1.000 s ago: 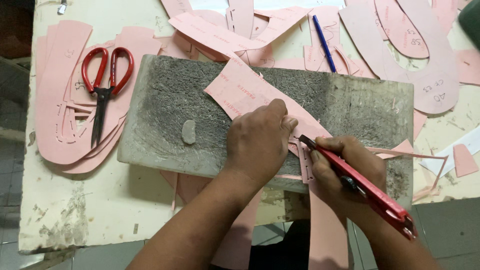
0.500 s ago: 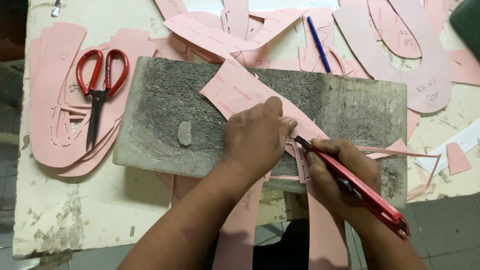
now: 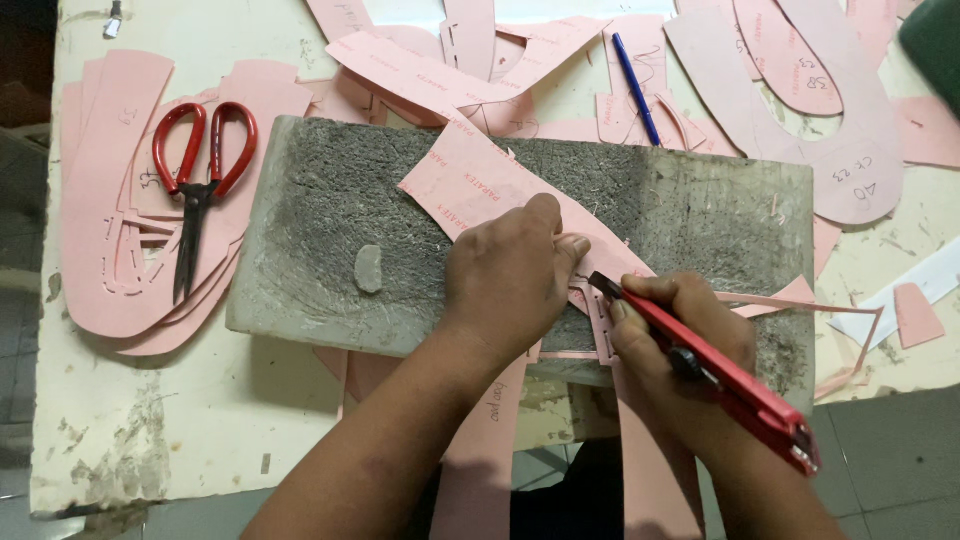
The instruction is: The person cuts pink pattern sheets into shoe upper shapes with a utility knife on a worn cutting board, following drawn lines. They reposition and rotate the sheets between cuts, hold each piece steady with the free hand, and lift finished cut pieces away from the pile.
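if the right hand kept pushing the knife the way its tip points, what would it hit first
Most likely the left hand: the red knife in the right hand points up-left along the pink strip, and the left fingers press there, just ahead of the tip.

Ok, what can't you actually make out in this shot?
- Head view: the knife blade tip and the cut line, hidden between the left hand and right hand.
- Pink sheet under the left hand: covered.
- Green object, top right: cut off by the frame edge.

Both forearms are bare, no sleeves, and neither the left hand (image 3: 510, 275) nor the right hand (image 3: 680, 345) wears anything.
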